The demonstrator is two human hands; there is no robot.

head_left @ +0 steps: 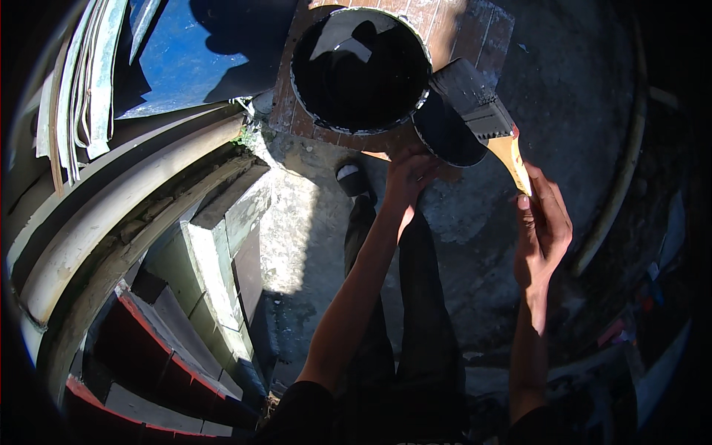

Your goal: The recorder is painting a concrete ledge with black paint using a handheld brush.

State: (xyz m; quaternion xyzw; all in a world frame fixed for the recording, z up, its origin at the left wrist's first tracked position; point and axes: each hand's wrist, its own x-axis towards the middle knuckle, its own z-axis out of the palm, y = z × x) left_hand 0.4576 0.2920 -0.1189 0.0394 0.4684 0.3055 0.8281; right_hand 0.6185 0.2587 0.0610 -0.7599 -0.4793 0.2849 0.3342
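My right hand (546, 222) pinches the pale wooden handle of a wide paintbrush (498, 126). Its bristles are coated black and lie over the rim of a small round dark container (447, 139). At that container's near side is my left hand (410, 174), fingers curled and partly in shadow, gripping it. Just beyond and to the left stands a large bucket (361, 78) of glossy black liquid, with pale splashes around its rim. The small container sits against the bucket's right edge; its contents are too dark to make out.
A wooden plank surface (482, 33) bears the bucket. On the left lie a blue sheet (182, 78), stacked pale strips (96, 81), a curved pale beam (126, 200) and dark, red-edged boards (163, 363). My slippered foot (353, 180) rests on the concrete floor (293, 215).
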